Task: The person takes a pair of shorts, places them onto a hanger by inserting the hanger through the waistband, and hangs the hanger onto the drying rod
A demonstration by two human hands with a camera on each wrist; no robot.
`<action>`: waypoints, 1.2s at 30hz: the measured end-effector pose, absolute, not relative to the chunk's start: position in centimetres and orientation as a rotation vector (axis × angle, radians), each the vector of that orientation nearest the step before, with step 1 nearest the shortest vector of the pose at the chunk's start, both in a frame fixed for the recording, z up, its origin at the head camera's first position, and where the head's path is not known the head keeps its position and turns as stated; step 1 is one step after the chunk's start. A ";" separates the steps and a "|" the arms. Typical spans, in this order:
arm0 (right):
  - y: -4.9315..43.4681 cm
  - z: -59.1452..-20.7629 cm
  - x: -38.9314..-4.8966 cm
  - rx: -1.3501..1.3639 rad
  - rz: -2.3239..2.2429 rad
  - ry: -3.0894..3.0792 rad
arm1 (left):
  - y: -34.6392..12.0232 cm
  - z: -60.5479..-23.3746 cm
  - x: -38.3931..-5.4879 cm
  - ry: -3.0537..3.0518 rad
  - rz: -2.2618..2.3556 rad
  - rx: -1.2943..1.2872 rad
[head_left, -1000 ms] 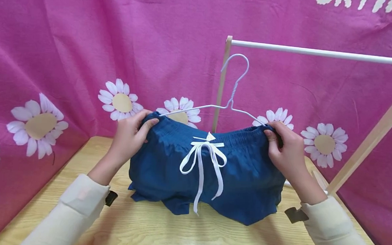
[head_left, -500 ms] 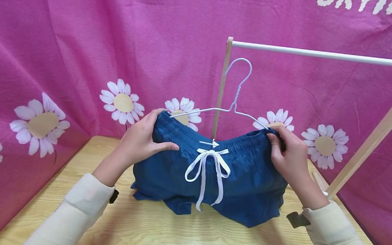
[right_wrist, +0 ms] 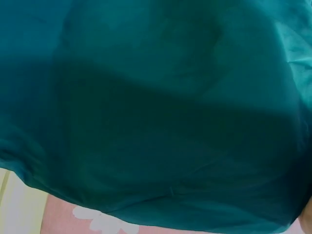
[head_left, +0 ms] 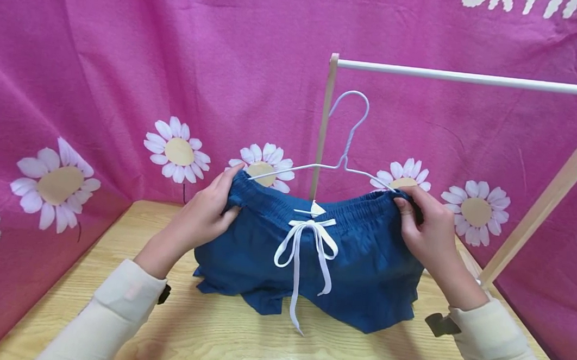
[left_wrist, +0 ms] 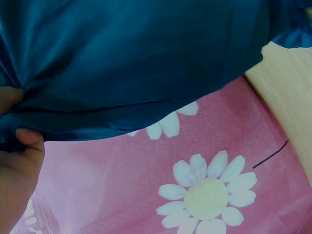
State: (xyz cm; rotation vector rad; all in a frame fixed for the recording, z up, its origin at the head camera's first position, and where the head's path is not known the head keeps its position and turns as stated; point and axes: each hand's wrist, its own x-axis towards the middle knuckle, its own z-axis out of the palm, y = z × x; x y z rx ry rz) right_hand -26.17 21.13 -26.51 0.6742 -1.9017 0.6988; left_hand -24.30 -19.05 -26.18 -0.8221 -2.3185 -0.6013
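Dark blue shorts (head_left: 362,260) with an elastic waist and a white drawstring bow (head_left: 310,230) are held up over the table in the head view. A white wire hanger (head_left: 346,145) stands out of the waistband, its hook upward and both shoulder ends inside the waist. My left hand (head_left: 206,211) pinches the waistband's left end, thumb in front. At the right end my right hand (head_left: 428,222) pinches the waist, thumb in front and fingers behind. Both wrist views are mostly filled by the blue cloth (left_wrist: 146,58); only a bit of the right hand (right_wrist: 306,219) shows there.
Behind the shorts stands a drying rack with a white rail (head_left: 470,76) and wooden legs (head_left: 547,199), on the right. A wooden table (head_left: 241,340) lies below. Pink cloth walls (head_left: 226,62) with daisies close in the back and sides.
The left hand spread its thumb over the front of the shorts, then drew it back to the waist's left end. The hanger and that end shifted slightly right and down. The right hand kept its hold.
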 end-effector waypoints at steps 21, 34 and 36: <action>21.1 -26.2 -25.9 0.681 0.761 -1.813 | -20.1 -26.3 -24.4 -2.381 -1.299 -0.977; 21.6 -26.1 -25.7 0.667 0.889 -1.849 | -19.7 -26.0 -24.3 -2.251 -1.179 -0.825; 21.6 -26.0 -25.6 0.683 0.910 -1.868 | -19.5 -25.9 -24.3 -2.239 -1.193 -0.795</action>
